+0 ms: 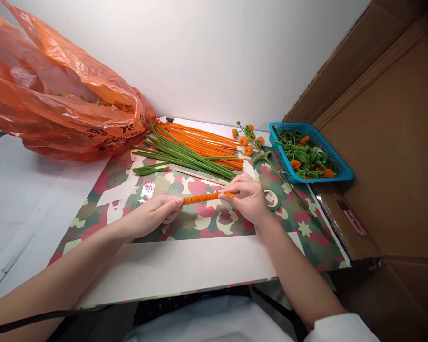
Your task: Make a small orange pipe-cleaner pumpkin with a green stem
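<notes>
Between my two hands stretches a tightly coiled orange pipe cleaner [200, 198], held level above the table. The fingers of my left hand [160, 211] are closed on its left end. My right hand [248, 197] pinches the right end between thumb and fingers. Just beyond lies a thin wooden stick [199, 176]. Green pipe cleaners [192, 159] lie in a loose bunch across a spread of straight orange pipe cleaners [199, 137]. A roll of green tape [272, 200] sits right of my right hand.
An orange plastic bag [74, 109] stands at the left. A blue basket [310, 178] of green and orange pieces is at the right. A stem with orange flowers [248, 141] leans beside it. A pink-handled cutter [353, 218] lies on the cardboard box [342, 237] edge.
</notes>
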